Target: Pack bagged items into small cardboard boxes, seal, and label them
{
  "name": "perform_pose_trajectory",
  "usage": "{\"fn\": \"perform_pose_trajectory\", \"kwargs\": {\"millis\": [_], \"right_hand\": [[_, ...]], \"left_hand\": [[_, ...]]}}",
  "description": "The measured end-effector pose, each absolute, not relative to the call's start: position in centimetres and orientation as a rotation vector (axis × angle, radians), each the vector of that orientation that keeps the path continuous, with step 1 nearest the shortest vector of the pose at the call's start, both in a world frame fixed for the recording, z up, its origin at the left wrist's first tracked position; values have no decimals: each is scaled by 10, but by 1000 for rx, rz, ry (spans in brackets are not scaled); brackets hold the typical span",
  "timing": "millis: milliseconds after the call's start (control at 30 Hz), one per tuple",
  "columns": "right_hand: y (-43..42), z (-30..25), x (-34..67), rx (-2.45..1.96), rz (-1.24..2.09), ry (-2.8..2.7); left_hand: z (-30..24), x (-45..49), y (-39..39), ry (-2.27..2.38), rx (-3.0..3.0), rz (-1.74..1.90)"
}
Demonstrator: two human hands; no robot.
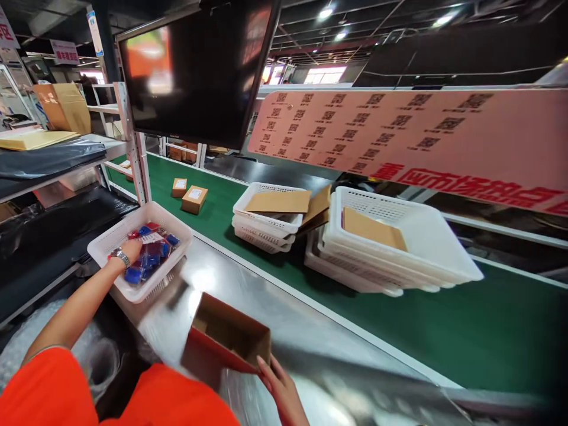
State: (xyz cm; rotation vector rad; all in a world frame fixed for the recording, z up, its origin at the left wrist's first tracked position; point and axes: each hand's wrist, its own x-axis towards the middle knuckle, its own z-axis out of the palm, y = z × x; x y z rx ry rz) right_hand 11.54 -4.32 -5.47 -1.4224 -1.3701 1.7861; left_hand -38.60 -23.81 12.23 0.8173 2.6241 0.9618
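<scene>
My left hand [130,251], with a metal wristwatch [120,257], reaches over the near rim of a white plastic basket [139,251]. Its fingers lie at the edge of a heap of blue and red packets [148,254], and I cannot tell whether they grip one. My right hand [277,384] holds the lower corner of an open cardboard box [228,334], tilted above the steel counter [284,313]. The box has a red-orange side, and its inside looks bare where visible.
A green conveyor belt [261,236] carries small cardboard boxes [194,199] and stacks of white baskets [264,216] [390,242] holding flat cardboard. A pink sheet of printed codes [399,142] and a dark monitor [195,65] hang above. Shelves [53,154] stand at left.
</scene>
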Motion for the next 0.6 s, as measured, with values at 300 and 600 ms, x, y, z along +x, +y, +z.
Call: {"fn": "perform_pose_trajectory", "kwargs": {"millis": [300,600], "right_hand": [[-44,3,96,-1145,1546,-1398],[-43,66,93,-922,1237,-1862]], "left_hand": [[153,-291,-230,2129,1403,1222],[73,-184,-177,1797,1346,1112]]}}
